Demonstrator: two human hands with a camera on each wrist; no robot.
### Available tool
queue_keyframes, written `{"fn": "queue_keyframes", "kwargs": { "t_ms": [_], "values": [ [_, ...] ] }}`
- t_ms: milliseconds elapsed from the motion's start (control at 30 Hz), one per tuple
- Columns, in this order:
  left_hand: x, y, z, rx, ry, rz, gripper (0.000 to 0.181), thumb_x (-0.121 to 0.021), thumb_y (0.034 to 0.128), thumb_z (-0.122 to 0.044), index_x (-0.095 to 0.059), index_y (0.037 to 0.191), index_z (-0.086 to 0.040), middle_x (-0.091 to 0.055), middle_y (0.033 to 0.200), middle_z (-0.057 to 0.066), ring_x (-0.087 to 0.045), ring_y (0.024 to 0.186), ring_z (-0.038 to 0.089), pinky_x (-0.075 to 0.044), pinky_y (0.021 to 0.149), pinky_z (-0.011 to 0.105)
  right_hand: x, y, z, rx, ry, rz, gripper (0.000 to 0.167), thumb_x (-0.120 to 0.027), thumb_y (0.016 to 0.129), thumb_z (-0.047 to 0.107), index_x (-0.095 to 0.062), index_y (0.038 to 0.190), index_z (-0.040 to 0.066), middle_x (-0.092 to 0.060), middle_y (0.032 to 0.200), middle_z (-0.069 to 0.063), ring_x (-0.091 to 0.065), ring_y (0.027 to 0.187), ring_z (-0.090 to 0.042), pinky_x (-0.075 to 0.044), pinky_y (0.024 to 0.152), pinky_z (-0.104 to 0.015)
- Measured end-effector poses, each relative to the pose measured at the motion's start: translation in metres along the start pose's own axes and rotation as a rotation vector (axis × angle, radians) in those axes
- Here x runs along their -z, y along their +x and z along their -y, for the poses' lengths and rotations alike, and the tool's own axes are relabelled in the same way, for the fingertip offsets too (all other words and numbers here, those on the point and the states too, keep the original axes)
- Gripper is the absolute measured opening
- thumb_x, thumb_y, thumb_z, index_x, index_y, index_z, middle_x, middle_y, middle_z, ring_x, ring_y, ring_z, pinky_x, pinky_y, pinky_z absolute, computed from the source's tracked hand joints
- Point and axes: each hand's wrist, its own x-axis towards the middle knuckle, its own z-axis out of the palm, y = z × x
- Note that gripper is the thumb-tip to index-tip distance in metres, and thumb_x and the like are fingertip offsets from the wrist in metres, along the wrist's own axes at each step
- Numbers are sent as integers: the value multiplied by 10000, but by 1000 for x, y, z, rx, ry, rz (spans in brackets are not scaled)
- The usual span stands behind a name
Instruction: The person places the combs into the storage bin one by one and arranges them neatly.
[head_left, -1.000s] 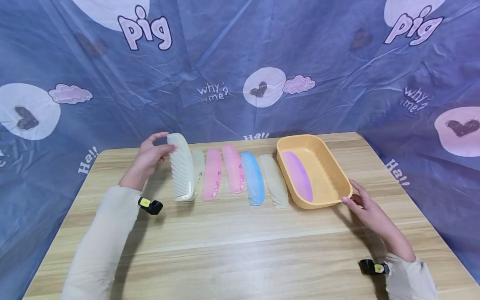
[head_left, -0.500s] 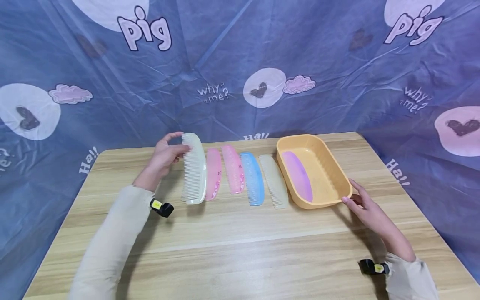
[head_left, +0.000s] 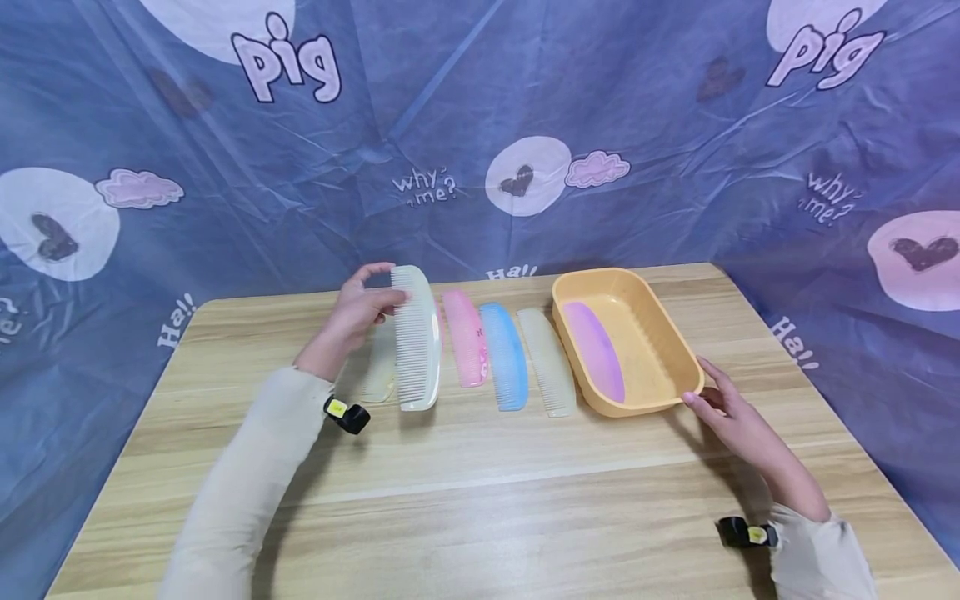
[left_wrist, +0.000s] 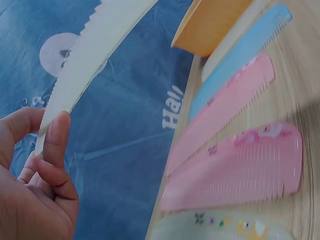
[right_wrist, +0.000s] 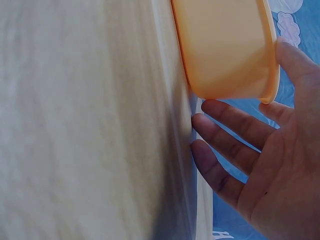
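In the head view my left hand (head_left: 358,310) pinches a pale whitish-green comb (head_left: 420,342) near its far end, thumb against forefinger, and holds it above the table. Below it lie a pale comb (head_left: 379,371) with small printed figures and a pink comb (left_wrist: 235,167), partly hidden in the head view. Further right come another pink comb (head_left: 465,337), a blue comb (head_left: 506,354) and a cream comb (head_left: 547,362). A purple comb (head_left: 597,354) lies inside the yellow plastic basin (head_left: 652,354). My right hand (head_left: 731,417) grips the basin's near right corner with thumb and forefinger.
The wooden table (head_left: 480,517) runs back to a blue printed cloth (head_left: 420,100). Black cameras are strapped at both wrists, the left one (head_left: 347,414) close to the pale comb on the table.
My left hand has carried the pale comb rightward, past the other pale comb and over the first pink one. My right hand and the basin have stayed in place.
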Motion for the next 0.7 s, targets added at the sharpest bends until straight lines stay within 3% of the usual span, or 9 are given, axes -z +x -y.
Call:
{"fn": "queue_keyframes", "kwargs": {
  "t_ms": [500,700],
  "values": [
    [-30,6,4,-16,-15,31,518,-690,830,-39,-456,1274,-167,-675,699,-122,-543,520,30,-350,507,188,0,0,1,4,-9,-3,665,-482,1015,176,-88,1534,42,-536,1218,-416,-419,968,253,-354,766,-3],
    [-44,7,1,-14,-38,23,536,-697,821,-18,-465,1283,-161,-638,633,-108,-525,505,28,-345,490,183,-1,0,0,6,-2,-4,666,-483,1015,180,-89,1533,39,-533,1218,-420,-411,967,257,-355,767,-3]
  ]
}}
